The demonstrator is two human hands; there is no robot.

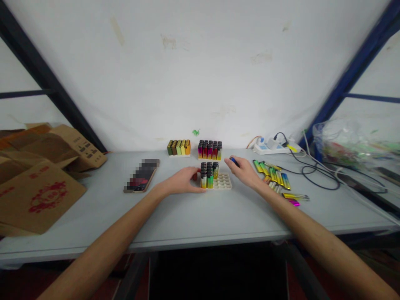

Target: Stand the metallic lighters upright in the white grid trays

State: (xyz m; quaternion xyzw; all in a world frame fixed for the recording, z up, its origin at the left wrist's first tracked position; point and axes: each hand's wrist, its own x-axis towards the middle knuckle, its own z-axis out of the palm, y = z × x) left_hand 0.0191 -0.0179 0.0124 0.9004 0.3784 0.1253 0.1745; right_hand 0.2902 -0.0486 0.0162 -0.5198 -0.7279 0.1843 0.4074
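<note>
My left hand (pixel 182 181) curls round the left end of a white tray (pixel 225 183), thumb at its front and fingers behind. Upright lighters (pixel 207 177) with dark tops, green and yellow bodies among them, fill the tray's left part. Round holes show bare on its right side. Just right of and above the tray, my right hand (pixel 243 170) is closed on a lighter with a blue end (pixel 234 161); the rest of it is hidden by the fingers. Loose shiny lighters (pixel 272 175) in green, yellow and blue lie to the right of this hand.
Two filled lighter trays, one yellow-topped (pixel 178 148) and one dark-topped (pixel 210 150), stand by the wall. A phone (pixel 144 177) lies at left, near cardboard boxes (pixel 46 183). A power strip (pixel 271 146), black cables (pixel 321 177) and plastic bags (pixel 343 139) occupy the right.
</note>
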